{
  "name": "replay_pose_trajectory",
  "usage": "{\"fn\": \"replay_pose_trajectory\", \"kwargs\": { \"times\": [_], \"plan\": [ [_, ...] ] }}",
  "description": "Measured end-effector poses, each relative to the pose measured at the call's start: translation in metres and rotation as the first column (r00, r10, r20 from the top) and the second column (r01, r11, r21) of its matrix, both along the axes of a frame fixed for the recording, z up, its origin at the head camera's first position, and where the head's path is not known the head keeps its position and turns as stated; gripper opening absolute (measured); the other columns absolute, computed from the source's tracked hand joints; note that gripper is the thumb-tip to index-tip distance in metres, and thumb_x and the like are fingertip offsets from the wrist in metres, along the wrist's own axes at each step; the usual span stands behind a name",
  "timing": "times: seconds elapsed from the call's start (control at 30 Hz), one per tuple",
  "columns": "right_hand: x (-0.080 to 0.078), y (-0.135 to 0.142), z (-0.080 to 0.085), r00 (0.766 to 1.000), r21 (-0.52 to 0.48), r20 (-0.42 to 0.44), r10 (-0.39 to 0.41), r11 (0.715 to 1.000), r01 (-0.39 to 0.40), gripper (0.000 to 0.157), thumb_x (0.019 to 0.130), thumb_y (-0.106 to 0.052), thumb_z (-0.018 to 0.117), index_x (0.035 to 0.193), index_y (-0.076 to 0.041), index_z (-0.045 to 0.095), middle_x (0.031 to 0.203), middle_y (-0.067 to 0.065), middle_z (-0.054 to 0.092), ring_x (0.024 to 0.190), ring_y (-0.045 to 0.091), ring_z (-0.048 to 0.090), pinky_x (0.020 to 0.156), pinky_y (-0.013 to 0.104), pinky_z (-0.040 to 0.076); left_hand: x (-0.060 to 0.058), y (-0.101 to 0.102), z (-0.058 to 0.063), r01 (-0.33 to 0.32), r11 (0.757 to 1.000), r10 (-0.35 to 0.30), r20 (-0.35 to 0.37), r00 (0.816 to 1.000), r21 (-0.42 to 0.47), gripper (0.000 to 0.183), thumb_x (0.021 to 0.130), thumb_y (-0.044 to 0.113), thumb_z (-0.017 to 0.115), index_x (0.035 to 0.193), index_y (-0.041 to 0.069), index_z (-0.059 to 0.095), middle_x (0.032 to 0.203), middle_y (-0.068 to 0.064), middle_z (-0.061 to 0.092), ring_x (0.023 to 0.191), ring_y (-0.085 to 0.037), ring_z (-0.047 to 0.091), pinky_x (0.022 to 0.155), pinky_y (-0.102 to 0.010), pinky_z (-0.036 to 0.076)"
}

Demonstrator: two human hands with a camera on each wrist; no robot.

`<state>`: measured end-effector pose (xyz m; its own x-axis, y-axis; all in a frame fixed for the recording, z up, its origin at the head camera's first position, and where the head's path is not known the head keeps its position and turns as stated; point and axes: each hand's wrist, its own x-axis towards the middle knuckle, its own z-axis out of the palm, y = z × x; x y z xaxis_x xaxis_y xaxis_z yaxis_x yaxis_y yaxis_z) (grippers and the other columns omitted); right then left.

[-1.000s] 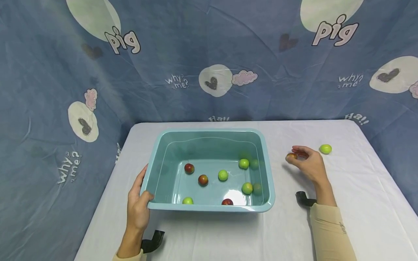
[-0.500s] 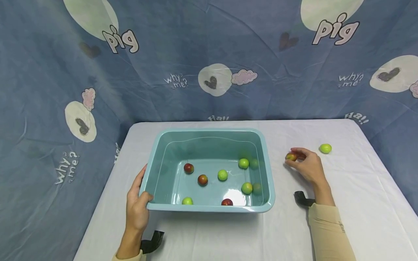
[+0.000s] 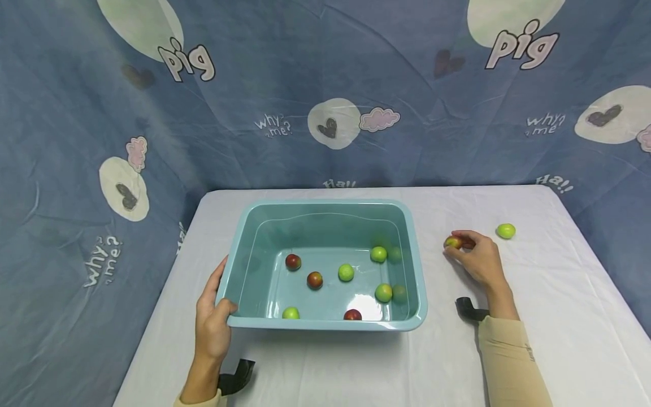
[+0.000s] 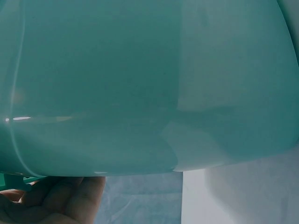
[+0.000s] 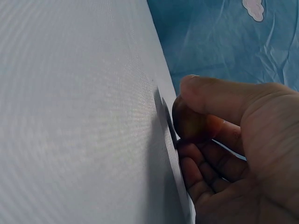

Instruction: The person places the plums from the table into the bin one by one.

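My left hand (image 3: 212, 328) grips the rim of a light blue-green plastic basin (image 3: 325, 325) at its near left corner, thumb over the rim and fingers under the outside. In the left wrist view the basin wall (image 4: 117, 84) fills most of the picture, with the fingers (image 4: 74, 198) below it. Over the table right of the basin, my right hand (image 3: 478, 259) pinches a small round red-and-green fruit (image 3: 453, 242) between thumb and fingers. The right wrist view shows this fruit (image 5: 189, 121) close to the white cloth, partly covered by the thumb.
Inside the basin lie several small fruits, among them a green one (image 3: 346, 272) and a dark red one (image 3: 315, 280). Another green fruit (image 3: 506, 230) rests on the white tablecloth (image 3: 554, 282) beyond my right hand. A blue printed curtain (image 3: 285, 68) hangs behind the table.
My right hand has shifted slightly left, and more of the pinched fruit shows, with its green side visible. My left hand and the basin stay nearly where they were.
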<state>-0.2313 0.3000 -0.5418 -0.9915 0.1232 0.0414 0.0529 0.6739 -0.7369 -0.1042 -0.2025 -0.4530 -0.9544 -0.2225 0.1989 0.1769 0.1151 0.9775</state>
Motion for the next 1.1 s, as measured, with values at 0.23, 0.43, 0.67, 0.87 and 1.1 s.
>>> {"fn": "replay_pose_trajectory", "kwargs": {
  "times": [0.23,0.43,0.67,0.87,1.1],
  "plan": [
    [0.001,-0.001,0.001,1.0,-0.014,0.005,-0.018,1.0,0.018,0.044,0.091,-0.02,0.074,0.127,0.004,0.065,0.117,0.023,0.065,0.106,0.036,0.061,0.09,0.044,0.047,0.0,0.0,0.0,0.001,1.0,-0.001,0.007,1.0,0.003,0.087,0.07,-0.011,0.033,0.154,0.008,0.044,0.151,-0.008,0.047,0.133,-0.028,0.045,0.096,-0.026,0.042],
    [0.002,-0.002,0.006,1.0,-0.067,0.003,-0.018,0.998,0.018,0.047,0.092,-0.025,0.075,0.128,0.003,0.065,0.118,0.022,0.067,0.105,0.034,0.064,0.081,0.021,0.046,0.0,0.0,0.001,-0.001,1.0,0.001,0.006,1.0,-0.005,0.086,0.071,-0.011,0.034,0.154,0.009,0.045,0.151,-0.007,0.047,0.133,-0.028,0.045,0.096,-0.026,0.042],
    [0.003,-0.005,0.012,0.999,-0.113,-0.021,-0.029,0.993,0.027,0.045,0.091,-0.021,0.076,0.127,0.003,0.066,0.117,0.021,0.068,0.101,0.028,0.063,0.076,0.014,0.045,0.001,0.0,0.001,0.005,1.0,-0.005,0.003,1.0,-0.005,0.086,0.071,-0.011,0.034,0.154,0.009,0.044,0.151,-0.007,0.047,0.132,-0.028,0.046,0.095,-0.027,0.042],
    [0.003,-0.007,0.018,0.999,-0.149,-0.03,-0.033,0.988,0.028,0.043,0.091,-0.019,0.076,0.127,0.002,0.066,0.116,0.019,0.068,0.095,0.016,0.061,0.077,0.015,0.045,0.001,-0.001,0.0,0.003,1.0,-0.002,0.009,1.0,-0.015,0.086,0.071,-0.011,0.034,0.155,0.01,0.044,0.151,-0.006,0.046,0.133,-0.028,0.045,0.096,-0.027,0.041],
    [0.002,-0.009,0.028,0.998,-0.174,-0.064,-0.026,0.985,0.014,0.044,0.089,-0.02,0.079,0.125,0.003,0.068,0.114,0.019,0.069,0.091,0.01,0.061,0.075,0.013,0.046,0.0,-0.001,-0.001,-0.001,1.0,0.002,0.006,1.0,-0.027,0.086,0.071,-0.011,0.034,0.155,0.009,0.044,0.152,-0.005,0.046,0.134,-0.027,0.044,0.098,-0.027,0.039]
  ]
}}
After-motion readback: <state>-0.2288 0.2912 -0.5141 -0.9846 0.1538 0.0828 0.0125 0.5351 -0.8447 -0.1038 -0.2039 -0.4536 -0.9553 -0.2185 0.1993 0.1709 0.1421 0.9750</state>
